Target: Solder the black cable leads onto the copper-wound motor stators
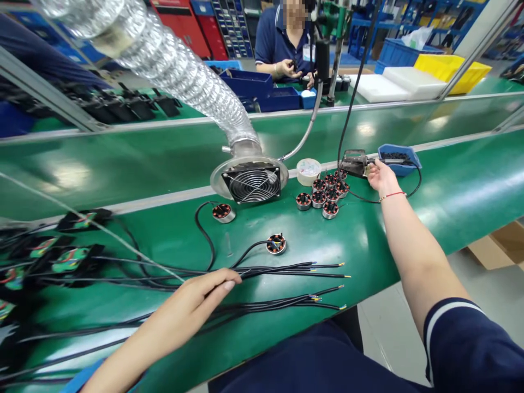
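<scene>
My left hand (213,289) is closed in a pinch above a bundle of black cables (282,303) with stripped, coloured wire ends. A thin silvery solder wire (123,243) runs from the left edge into this hand, and a short tip shows past the fingers. At the back right, my right hand (381,177) grips the soldering iron (393,161), whose front end is at its metal stand (354,162). One motor stator (277,244) with copper coils and a black cable lies beyond my left hand. Another cabled stator (223,213) sits farther back.
A fume extractor fan (256,184) hangs from a foil duct (196,82). Several stators (319,198) cluster near a tape roll (308,171). A blue bin (399,155) holds dark parts. Black housings with circuit boards (71,259) lie left. A co-worker (282,43) sits across.
</scene>
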The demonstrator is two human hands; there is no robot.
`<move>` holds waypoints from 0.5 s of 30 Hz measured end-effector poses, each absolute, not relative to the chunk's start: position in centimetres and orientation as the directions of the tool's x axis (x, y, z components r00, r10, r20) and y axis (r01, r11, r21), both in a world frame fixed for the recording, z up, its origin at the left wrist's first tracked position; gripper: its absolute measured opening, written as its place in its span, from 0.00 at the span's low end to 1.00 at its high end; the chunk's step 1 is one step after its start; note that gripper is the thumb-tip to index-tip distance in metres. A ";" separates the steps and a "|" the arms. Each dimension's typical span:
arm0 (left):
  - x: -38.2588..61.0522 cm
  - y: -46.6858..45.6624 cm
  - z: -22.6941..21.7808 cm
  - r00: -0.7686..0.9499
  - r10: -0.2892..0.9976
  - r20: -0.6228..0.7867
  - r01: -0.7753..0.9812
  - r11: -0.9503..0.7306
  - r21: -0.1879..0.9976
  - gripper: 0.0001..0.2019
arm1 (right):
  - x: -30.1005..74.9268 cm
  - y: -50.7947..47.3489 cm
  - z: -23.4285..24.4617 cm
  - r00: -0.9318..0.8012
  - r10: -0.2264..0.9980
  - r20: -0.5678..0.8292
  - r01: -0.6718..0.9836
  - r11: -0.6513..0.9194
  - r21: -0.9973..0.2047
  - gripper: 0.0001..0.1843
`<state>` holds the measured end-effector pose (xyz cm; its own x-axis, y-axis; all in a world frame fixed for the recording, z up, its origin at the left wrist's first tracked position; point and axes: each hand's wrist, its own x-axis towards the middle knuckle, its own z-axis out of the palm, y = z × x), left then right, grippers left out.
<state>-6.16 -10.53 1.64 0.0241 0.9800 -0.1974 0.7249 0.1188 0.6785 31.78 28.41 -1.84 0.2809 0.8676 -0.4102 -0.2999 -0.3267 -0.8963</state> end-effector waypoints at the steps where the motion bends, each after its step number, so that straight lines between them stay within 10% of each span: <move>1: -6.2 -10.2 1.7 0.028 0.980 -0.198 0.724 0.117 0.680 0.21 | 31.8 28.6 -1.9 0.295 0.866 -0.403 -0.298 -0.317 -0.900 0.16; 10: -7.3 -8.6 0.8 -0.125 0.972 -0.197 0.595 0.233 0.769 0.23 | 34.7 25.3 -1.4 0.515 0.857 -0.011 -0.097 0.046 -0.994 0.02; 15: -8.1 -9.1 0.8 -0.216 0.956 -0.199 0.561 0.288 0.776 0.16 | 37.8 22.6 -0.2 0.471 0.832 0.294 0.144 0.256 -0.956 0.16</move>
